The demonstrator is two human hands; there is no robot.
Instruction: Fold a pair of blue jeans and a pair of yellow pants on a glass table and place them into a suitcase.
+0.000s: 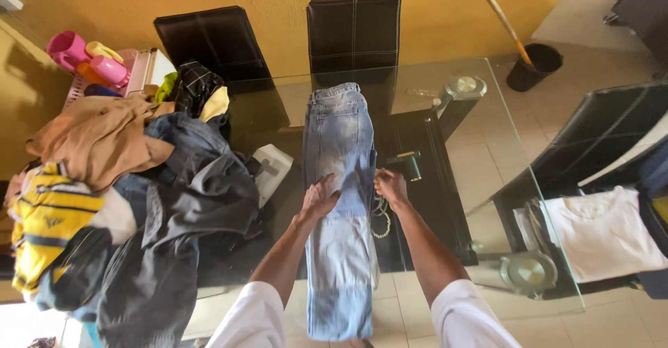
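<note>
Glass worktop (pixel 487 132), head view looking down. Jeans (pixel 341 202) lie lengthwise across the middle of the worktop, folded leg on leg, waistband toward the far edge, hems hanging off the near edge toward me.

My left hand (pixel 319 198) lies flat on the jeans' left side about mid-length, fingers spread wide, palm down, gripping nothing. My right hand (pixel 391 186) is at the jeans' right edge, fingers curled in; it touches the fabric edge, but I cannot tell whether it is actually pinching the denim. Both arms come in from the near edge, white short sleeves showing.

Just right of the right hand: a small dark box-like thing (pixel 409 163) and a bead string (pixel 381 214) on the glass, beside the jeans.

Left half of the worktop: big clothes heap (pixel 139 195), touching nothing of the jeans. It holds a tan garment, dark denim, grey fabric and a yellow striped shirt (pixel 45 216) at the left edge. A white object (pixel 273 169) sits between heap and jeans.

Far left corner: pink cups in a basket (pixel 90 66). Two black chairs (pixel 353 31) at the far edge, against a yellow wall. Off the right edge, another chair with a folded white shirt (pixel 602 233) on it. Black bucket (pixel 534 66) with a stick in it on the floor past the far right corner.
</note>
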